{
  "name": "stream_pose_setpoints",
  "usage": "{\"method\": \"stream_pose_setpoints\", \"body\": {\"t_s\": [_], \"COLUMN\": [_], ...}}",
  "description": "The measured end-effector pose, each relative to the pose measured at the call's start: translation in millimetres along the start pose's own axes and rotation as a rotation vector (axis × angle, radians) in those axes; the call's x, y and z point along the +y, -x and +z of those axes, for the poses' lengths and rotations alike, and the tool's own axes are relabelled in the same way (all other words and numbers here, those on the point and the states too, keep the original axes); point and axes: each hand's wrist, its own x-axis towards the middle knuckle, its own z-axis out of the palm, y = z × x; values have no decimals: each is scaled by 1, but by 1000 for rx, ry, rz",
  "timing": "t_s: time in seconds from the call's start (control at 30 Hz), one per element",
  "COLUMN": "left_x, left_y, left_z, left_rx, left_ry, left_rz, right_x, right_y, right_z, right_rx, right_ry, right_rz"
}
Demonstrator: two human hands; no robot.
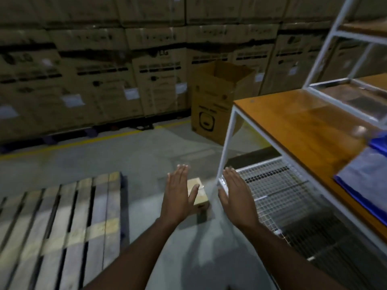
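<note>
A small brown cardboard box sits on the concrete floor just left of the white leg of a work table. My left hand hovers over the box's left side with straight fingers and holds nothing. My right hand is stretched out flat to the right of the box, in front of the table leg and the wire shelf, also holding nothing. Both palms face inward toward each other. Part of the box is hidden behind my left hand.
A wooden pallet lies on the floor at left. At right, a white-framed table with a wooden top has a wire mesh lower shelf and blue bags. An open tall carton stands behind; stacked cartons line the back.
</note>
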Motion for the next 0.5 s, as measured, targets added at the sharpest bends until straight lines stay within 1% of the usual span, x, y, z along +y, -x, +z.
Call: {"method": "stream_pose_setpoints", "body": {"t_s": [0.13,0.27,0.37,0.5], "left_x": [-33,-57,-70,-87], "left_y": [-5,-26,-53,-95], "left_z": [8,26,50,96], "left_rx": [-37,-62,-85,-138], "left_ry": [-13,-24,-23,-21], "left_rz": [-98,-188,-258,-339], "right_x": [-5,6,20,54], "right_y": [-22,-50,-84,-130], "right_z": [43,86,112,147], "right_rx": [-74,-91,-173,-265], "right_ry": [-82,-134,-166,-156], "right_rz": [-11,-23,4,50]}}
